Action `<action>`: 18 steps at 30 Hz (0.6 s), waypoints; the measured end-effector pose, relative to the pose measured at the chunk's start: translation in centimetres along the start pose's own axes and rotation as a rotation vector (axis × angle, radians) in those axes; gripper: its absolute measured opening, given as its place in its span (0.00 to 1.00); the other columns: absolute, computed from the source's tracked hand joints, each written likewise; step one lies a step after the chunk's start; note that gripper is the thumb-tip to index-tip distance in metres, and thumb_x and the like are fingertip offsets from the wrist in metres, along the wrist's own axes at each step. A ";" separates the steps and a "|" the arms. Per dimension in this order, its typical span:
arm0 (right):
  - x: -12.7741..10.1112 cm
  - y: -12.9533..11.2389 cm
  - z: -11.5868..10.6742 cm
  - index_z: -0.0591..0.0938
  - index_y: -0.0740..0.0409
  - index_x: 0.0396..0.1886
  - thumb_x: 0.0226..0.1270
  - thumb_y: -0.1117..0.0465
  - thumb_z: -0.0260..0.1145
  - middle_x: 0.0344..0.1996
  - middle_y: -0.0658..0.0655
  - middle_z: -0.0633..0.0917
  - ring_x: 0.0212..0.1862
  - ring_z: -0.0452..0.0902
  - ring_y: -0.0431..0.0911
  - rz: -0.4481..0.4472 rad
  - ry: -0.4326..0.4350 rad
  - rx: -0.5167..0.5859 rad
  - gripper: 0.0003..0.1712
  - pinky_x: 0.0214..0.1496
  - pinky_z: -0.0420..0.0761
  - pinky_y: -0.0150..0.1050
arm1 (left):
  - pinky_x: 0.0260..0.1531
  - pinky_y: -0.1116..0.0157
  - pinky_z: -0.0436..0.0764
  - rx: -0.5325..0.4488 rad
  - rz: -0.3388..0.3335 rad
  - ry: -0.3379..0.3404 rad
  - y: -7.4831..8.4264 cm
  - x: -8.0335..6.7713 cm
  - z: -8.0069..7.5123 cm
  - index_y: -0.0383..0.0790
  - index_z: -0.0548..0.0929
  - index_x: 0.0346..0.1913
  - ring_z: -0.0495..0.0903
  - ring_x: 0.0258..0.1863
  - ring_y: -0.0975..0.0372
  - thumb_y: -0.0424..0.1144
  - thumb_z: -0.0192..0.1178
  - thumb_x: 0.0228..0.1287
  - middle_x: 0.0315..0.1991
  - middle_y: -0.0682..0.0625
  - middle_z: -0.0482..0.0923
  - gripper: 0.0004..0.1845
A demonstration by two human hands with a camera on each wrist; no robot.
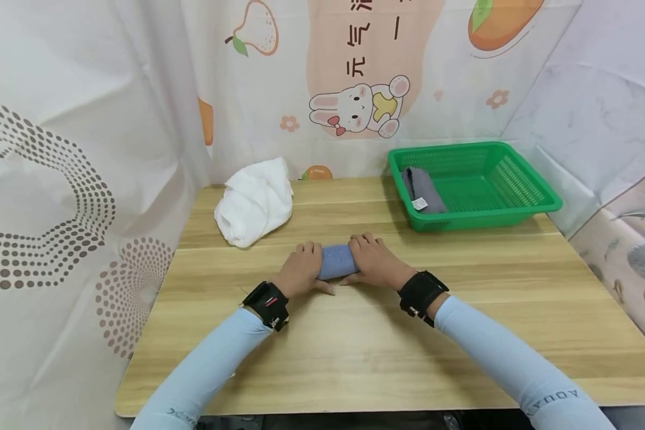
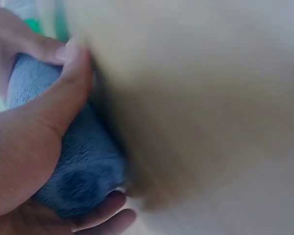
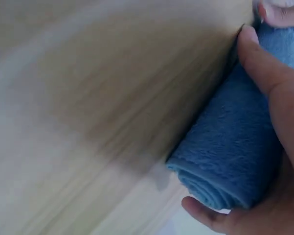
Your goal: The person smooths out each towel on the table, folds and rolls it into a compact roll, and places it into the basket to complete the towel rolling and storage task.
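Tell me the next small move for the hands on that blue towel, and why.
Probably lift the blue towel toward the green basket: it looks fully rolled, both the left hand and right hand grip it, and a rolled grey towel already lies there.

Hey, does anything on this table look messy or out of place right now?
Only the white towel: it lies crumpled in a heap at the far left of the table, while the grey one lies rolled in the green basket.
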State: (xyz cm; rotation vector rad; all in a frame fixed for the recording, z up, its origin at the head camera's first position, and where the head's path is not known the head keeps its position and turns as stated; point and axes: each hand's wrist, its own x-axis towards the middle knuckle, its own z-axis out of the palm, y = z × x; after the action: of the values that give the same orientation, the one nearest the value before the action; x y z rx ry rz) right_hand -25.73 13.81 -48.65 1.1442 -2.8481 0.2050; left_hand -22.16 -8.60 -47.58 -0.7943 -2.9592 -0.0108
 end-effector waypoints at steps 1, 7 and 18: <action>0.2 0.2 0.1 0.72 0.72 0.62 0.55 0.31 0.76 0.61 0.70 0.76 0.63 0.70 0.67 0.002 -0.015 0.025 0.55 0.55 0.75 0.66 | 0.35 0.54 0.84 -0.027 -0.014 -0.041 0.0 0.2 -0.1 0.27 0.74 0.52 0.76 0.39 0.49 0.74 0.75 0.39 0.41 0.39 0.74 0.54; 1.4 0.7 -0.1 0.70 0.73 0.70 0.60 0.36 0.76 0.66 0.70 0.75 0.67 0.67 0.68 0.019 -0.124 0.181 0.55 0.59 0.72 0.71 | 0.42 0.48 0.79 0.061 -0.001 0.042 -0.6 0.6 0.4 0.28 0.76 0.56 0.75 0.46 0.45 0.77 0.75 0.32 0.46 0.35 0.74 0.59; 2.4 0.7 -0.6 0.75 0.69 0.62 0.57 0.34 0.76 0.54 0.65 0.82 0.58 0.74 0.63 0.041 -0.133 0.106 0.49 0.56 0.75 0.65 | 0.44 0.45 0.81 0.076 0.197 0.122 -2.0 1.8 1.8 0.28 0.74 0.58 0.78 0.51 0.46 0.66 0.70 0.59 0.50 0.37 0.76 0.44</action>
State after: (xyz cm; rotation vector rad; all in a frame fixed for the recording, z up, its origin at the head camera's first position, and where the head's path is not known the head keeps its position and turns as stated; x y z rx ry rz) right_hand -27.98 12.74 -47.82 1.1604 -3.0123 0.2959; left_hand -24.87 -9.38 -49.17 -1.0311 -2.7379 0.0615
